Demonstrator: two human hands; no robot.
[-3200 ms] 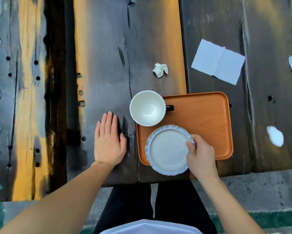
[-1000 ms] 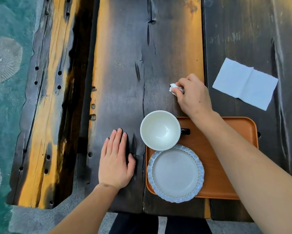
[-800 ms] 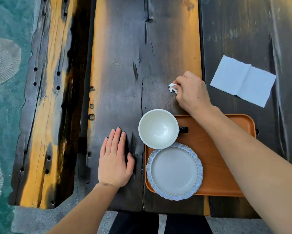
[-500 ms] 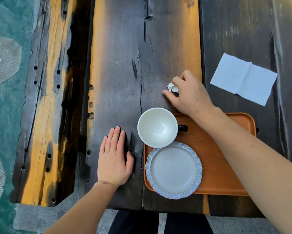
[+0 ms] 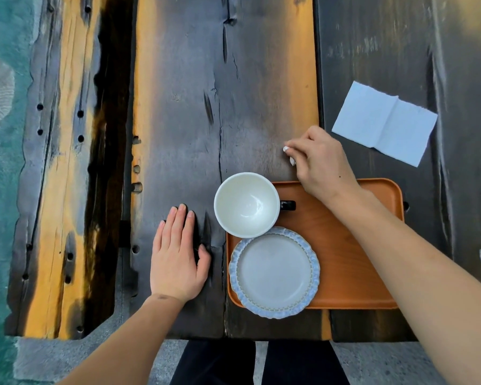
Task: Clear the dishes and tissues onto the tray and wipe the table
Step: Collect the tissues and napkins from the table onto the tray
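Gripping a crumpled tissue (image 5: 288, 154) in the right hand (image 5: 321, 165) just above the orange tray (image 5: 353, 245), left hand (image 5: 178, 255) lying flat and empty on the table (image 5: 183, 107). Probably risking clipping the cup (image 5: 247, 204) hanging over the tray edge, or dropping the wad short

Soft daylight, bowed edges, slight blur

One view only: head camera, worn by the person, looking almost straight down on the table (image 5: 178, 120) from above its near edge. Close range; both forearms enter from the bottom of frame. Near edge runs across the lower frame, with floor and the person's legs below it. Left edge visible; far and right edges out of frame. Wide-angle bowing at the margins.
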